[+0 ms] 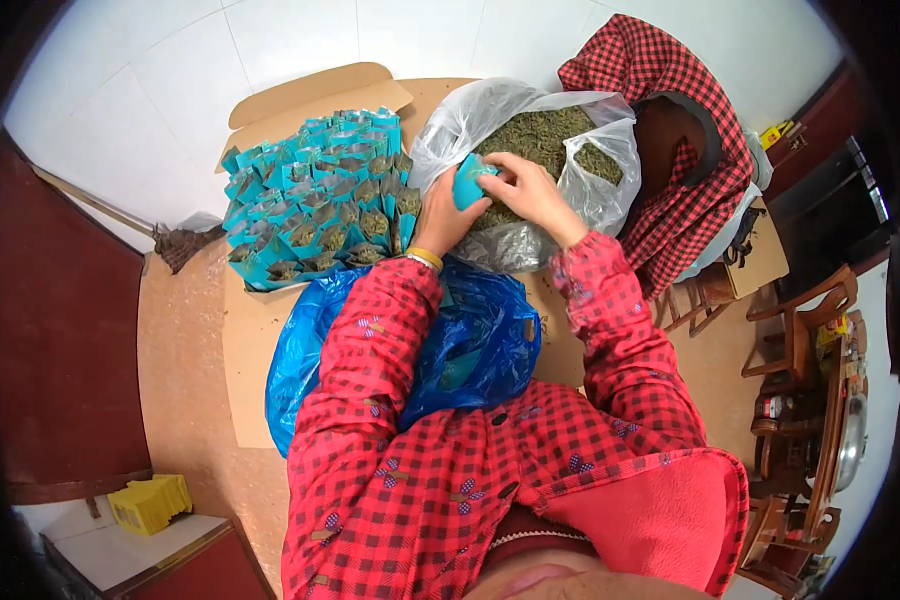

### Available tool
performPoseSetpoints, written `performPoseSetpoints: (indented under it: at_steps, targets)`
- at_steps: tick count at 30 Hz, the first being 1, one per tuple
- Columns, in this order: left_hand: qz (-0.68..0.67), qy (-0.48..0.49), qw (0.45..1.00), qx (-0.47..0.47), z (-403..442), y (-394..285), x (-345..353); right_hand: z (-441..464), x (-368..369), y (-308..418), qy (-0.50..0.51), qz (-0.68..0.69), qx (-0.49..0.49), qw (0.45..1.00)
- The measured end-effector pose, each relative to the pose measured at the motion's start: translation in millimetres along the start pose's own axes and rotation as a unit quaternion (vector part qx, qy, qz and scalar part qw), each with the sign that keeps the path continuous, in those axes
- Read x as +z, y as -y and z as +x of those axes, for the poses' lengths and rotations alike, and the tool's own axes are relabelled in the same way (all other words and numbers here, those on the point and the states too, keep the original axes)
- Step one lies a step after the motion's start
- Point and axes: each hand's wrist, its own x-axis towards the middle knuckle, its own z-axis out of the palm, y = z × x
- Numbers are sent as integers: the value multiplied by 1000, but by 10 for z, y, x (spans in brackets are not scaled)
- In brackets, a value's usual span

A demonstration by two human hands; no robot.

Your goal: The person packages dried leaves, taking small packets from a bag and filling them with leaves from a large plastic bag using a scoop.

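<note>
A small teal packet point(467, 184) is held up at the near left side of a clear plastic bag point(485, 103). My left hand point(444, 218) grips the packet from below and the left. Against its upper right side, the bent fingers of my right hand point(532, 196) close on it. Dried, greenish-brown leafy material point(538, 135) fills the clear bag, just beyond my hands. Left of my left hand, several rows of open teal packets point(310, 205) stand upright, with similar leafy material in many of them. What the held packet contains is hidden.
A crumpled blue plastic bag point(485, 335) lies under my forearms, with teal pieces visible inside. Cardboard point(247, 330) extends beneath the packets. Red-black checked cloth point(695, 100) drapes at the right. Wooden chairs point(805, 325) stand farther right; a yellow box point(150, 503) sits lower left.
</note>
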Motion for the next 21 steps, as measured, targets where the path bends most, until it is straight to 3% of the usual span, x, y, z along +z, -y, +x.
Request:
performPoseSetpoints:
  at_steps: [3, 6, 8, 10, 11, 12, 14, 16, 19, 21]
  targets:
    - [3, 12, 1000, 5, 18, 39, 13, 42, 191, -268, 89, 89, 33, 991]
    - [-74, 1, 997, 19, -24, -73, -111, -30, 3, -117, 36, 33, -3, 999]
    - [-89, -24, 996, -15, -58, -84, -200, -75, -225, 136, 40, -8, 24, 999]
    - [-192, -79, 972, -107, -57, -162, -348, -102, -282, 248, 42, 12, 28, 999]
    - [-149, -90, 980, -97, -95, -240, -471, -127, -267, 325, 47, 15, 28, 998]
    - [-236, -113, 960, -104, -38, 32, -399, -144, -210, 440, 12, 0, -14, 1000]
    - [-364, -130, 907, -169, -9, -114, -576, -137, 0, 544, -32, -17, -92, 995]
    - [-414, -128, 876, -213, 33, -191, -725, -91, 301, 588, -48, -91, -127, 987]
    - [-484, -158, 840, -189, 100, -202, -859, 19, 685, 655, -11, -162, -127, 978]
    - [-482, -164, 843, -172, 115, -313, -909, 54, 982, 551, 20, -157, -159, 975]
